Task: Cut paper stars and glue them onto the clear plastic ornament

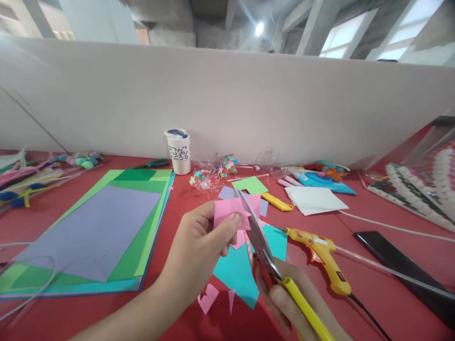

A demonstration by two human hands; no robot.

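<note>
My left hand (208, 234) pinches a piece of pink paper (227, 208) between thumb and fingers, with a pointed notch cut at its right side. In my right hand (287, 300) is a pair of scissors (261, 241) with yellow handles, its blades spread around the paper's right edge. Beneath the hands lies a turquoise sheet (236, 274), partly covered. A pink offcut (208, 298) with a notch and a thin pink sliver (232, 300) rest on the red table near my left wrist. Some red and striped thing by the right fingers is partly hidden.
A stack of coloured paper (95, 227) lies left. Behind stand a white cup (179, 151) and small star pieces (206, 179). To the right are a yellow utility knife (277, 202), a yellow glue gun (323, 255) with its cord, a black phone-like slab (401, 270) and white paper (316, 200).
</note>
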